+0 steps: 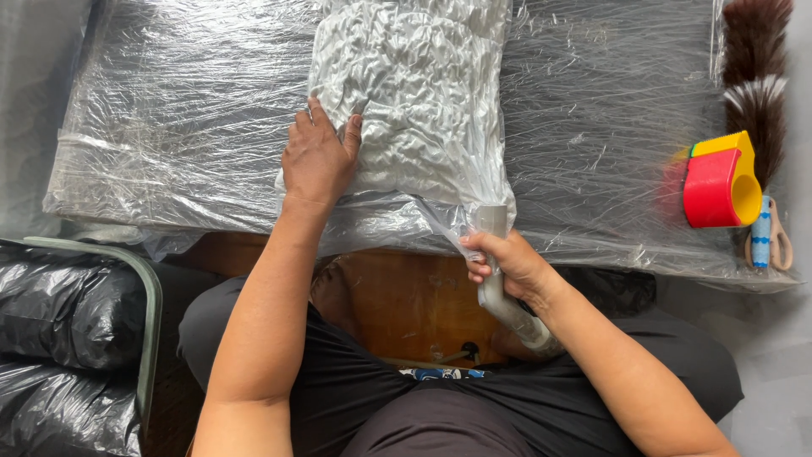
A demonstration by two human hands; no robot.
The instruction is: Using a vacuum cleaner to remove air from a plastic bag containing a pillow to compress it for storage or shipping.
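A clear plastic bag [414, 93] full of crumpled white fabric lies on a table covered in clear plastic wrap [186, 118]. My left hand [317, 156] presses flat on the bag's near left corner, fingers spread. My right hand [507, 262] grips a grey vacuum hose nozzle [493, 222] whose tip meets the gathered mouth of the bag at the table's near edge. The hose [516, 317] curves down past my wrist toward my lap.
A red and yellow tape dispenser [719, 186] sits at the table's right, with a brown and white feather duster [753, 76] behind it and blue-handled scissors [765, 241] beside it. Black plastic bags [59, 338] fill a green-rimmed bin at lower left.
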